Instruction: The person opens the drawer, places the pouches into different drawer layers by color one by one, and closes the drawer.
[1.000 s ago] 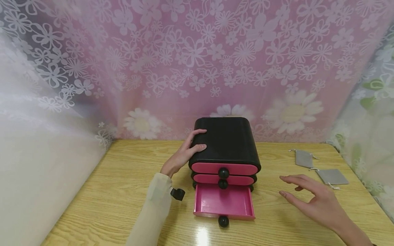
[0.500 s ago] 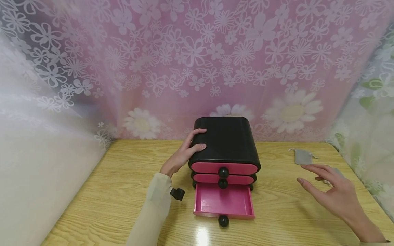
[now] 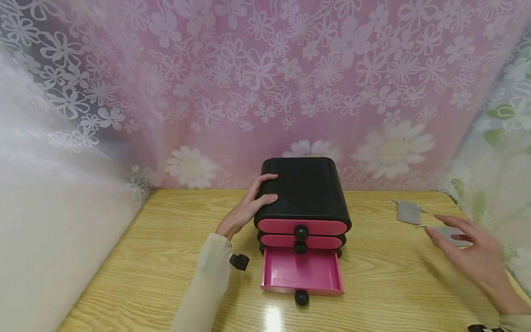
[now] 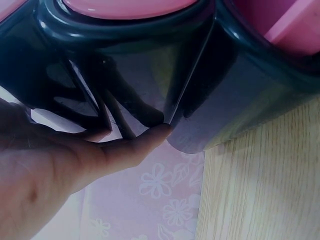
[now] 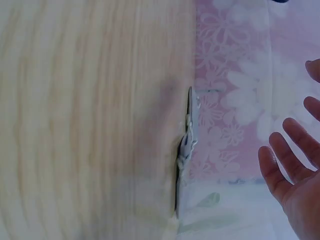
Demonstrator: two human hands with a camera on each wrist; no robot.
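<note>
My left hand rests against the left side and top edge of a black drawer unit with pink drawer fronts. The left wrist view shows its straight fingers touching the glossy black side. The lowest pink drawer is pulled out, and nothing shows inside it. At the right, my right hand hovers with thumb and fingers apart, holding nothing. Below it lies a grey drawstring pouch, partly hidden by the hand. Farther back is a second grey drawstring pouch. Edge-on in the right wrist view, the pouches lie flat.
All of this stands on a wood-grain table. A pink flowered curtain hangs behind the unit, with pale sheets at both sides. Round black knobs stick out from the drawer fronts. A black wrist strap piece sits at the left sleeve.
My right hand has moved to the right, from beside the drawer unit to above the nearer pouch. The left hand, the drawer unit and the pouches have stayed in place.
</note>
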